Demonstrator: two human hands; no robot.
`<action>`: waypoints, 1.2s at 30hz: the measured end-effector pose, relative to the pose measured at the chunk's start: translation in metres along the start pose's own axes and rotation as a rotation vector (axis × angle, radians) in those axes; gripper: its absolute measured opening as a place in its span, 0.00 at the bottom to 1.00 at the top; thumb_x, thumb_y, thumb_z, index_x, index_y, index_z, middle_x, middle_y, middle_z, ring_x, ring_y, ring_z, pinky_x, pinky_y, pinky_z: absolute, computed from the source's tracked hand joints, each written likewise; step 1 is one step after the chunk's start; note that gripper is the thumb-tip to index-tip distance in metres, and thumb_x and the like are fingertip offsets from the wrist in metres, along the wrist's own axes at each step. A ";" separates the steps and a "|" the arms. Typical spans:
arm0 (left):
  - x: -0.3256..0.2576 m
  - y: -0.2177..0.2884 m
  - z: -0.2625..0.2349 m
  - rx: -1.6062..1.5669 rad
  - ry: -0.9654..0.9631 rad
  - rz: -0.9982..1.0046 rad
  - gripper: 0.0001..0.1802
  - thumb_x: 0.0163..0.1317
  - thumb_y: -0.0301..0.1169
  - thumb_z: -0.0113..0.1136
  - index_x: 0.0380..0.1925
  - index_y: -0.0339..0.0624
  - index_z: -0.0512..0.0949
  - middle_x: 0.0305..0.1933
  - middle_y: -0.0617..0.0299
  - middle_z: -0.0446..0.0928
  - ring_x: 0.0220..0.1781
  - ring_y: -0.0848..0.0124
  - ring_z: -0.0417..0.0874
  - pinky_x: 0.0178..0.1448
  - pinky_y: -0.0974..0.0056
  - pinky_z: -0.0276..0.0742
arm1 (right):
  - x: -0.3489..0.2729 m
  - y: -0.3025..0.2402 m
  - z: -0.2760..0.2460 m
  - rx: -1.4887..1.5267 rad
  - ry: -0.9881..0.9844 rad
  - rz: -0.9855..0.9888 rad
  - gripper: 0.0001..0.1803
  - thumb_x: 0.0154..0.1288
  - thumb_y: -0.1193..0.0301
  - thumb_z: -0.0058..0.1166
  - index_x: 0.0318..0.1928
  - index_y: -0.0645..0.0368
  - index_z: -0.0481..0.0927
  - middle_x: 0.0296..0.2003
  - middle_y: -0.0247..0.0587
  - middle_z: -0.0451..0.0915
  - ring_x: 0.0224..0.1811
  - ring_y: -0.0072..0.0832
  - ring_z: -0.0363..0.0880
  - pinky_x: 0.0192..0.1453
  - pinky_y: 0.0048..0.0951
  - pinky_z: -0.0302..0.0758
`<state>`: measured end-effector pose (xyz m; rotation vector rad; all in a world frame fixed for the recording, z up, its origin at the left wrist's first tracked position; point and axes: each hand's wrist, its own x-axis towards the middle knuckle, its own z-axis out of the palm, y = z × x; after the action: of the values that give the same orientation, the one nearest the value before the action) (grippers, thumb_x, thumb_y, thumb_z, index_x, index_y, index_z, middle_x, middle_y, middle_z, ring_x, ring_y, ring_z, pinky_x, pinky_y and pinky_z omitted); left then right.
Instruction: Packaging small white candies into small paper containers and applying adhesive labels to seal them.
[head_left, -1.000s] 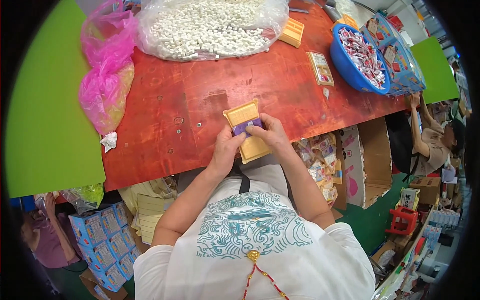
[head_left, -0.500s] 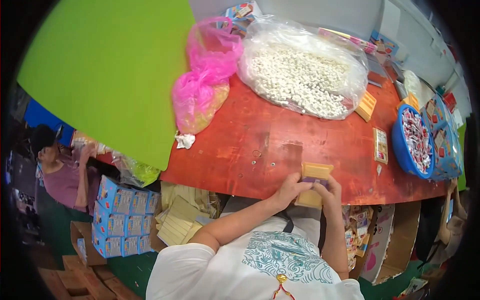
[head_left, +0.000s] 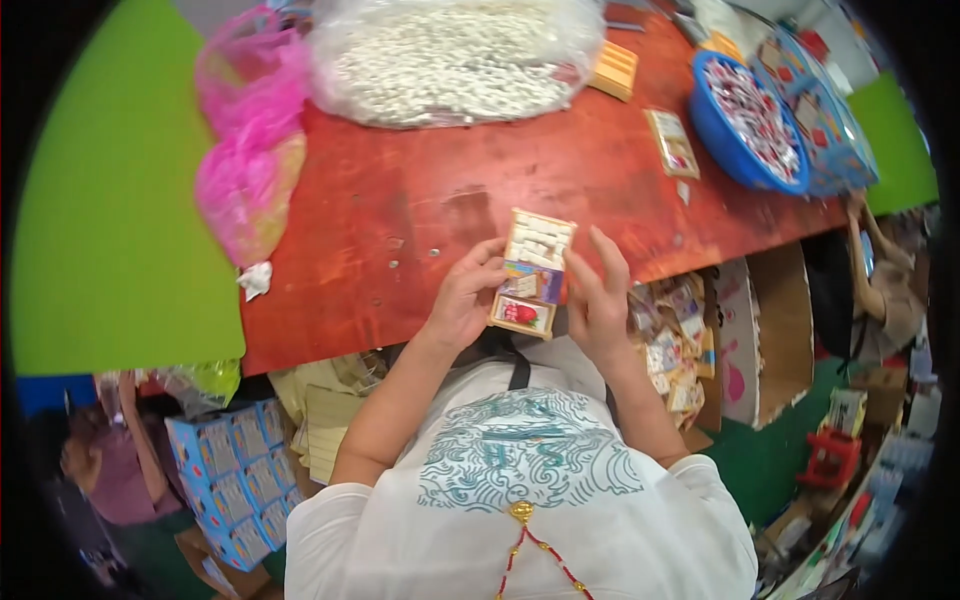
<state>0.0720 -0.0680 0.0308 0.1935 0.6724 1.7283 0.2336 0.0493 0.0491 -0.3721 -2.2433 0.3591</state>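
Observation:
My left hand [head_left: 468, 292] grips the left side of a small tan plastic tray [head_left: 517, 316], fingers closed at its edge. White pieces [head_left: 541, 240] lie in rows in the tray's far part. A purple printed band [head_left: 533, 282] wraps its middle, and a red fruit picture shows at the near end. Beside the tray's right edge is my right hand [head_left: 603, 305], its fingers stretched and apart; whether its thumb touches the tray I cannot tell. Both hands are over the near edge of the red table [head_left: 400, 185].
A clear bag of white pieces [head_left: 445, 65] and a pink bag [head_left: 250, 130] lie on the table. To the right are a tan tray [head_left: 613, 70], a packed tray [head_left: 671, 142] and a blue basin [head_left: 715, 125] of small packets. Open cartons [head_left: 785, 340] stand below; people sit at both sides.
The tray has been turned over: its plain tan back faced up before, and its white pieces show now. My right hand has loosened its hold. The whole view has shifted.

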 end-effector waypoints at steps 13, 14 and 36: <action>0.019 -0.069 0.053 0.465 -0.037 -0.024 0.17 0.60 0.19 0.51 0.51 0.33 0.67 0.50 0.52 0.77 0.49 0.70 0.80 0.55 0.64 0.78 | -0.064 0.017 -0.018 1.124 0.104 0.997 0.20 0.59 0.78 0.55 0.52 0.65 0.71 0.44 0.35 0.77 0.45 0.17 0.75 0.49 0.23 0.74; 0.020 -0.073 0.059 0.486 -0.050 -0.021 0.17 0.60 0.18 0.52 0.50 0.34 0.68 0.49 0.52 0.77 0.48 0.70 0.81 0.55 0.65 0.78 | -0.062 0.014 -0.027 1.167 0.154 0.998 0.20 0.59 0.78 0.55 0.53 0.65 0.71 0.43 0.34 0.76 0.44 0.17 0.74 0.48 0.22 0.74; 0.106 -0.094 0.094 1.350 -0.364 0.539 0.18 0.60 0.21 0.54 0.52 0.35 0.74 0.51 0.51 0.76 0.51 0.60 0.80 0.55 0.62 0.75 | -0.213 0.174 -0.131 -0.563 0.205 1.134 0.24 0.60 0.70 0.54 0.56 0.68 0.72 0.54 0.60 0.73 0.58 0.50 0.71 0.60 0.44 0.67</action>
<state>0.1652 0.0740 0.0344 1.6896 1.4963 1.3599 0.4927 0.1457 -0.0792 -1.8864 -1.6830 0.2173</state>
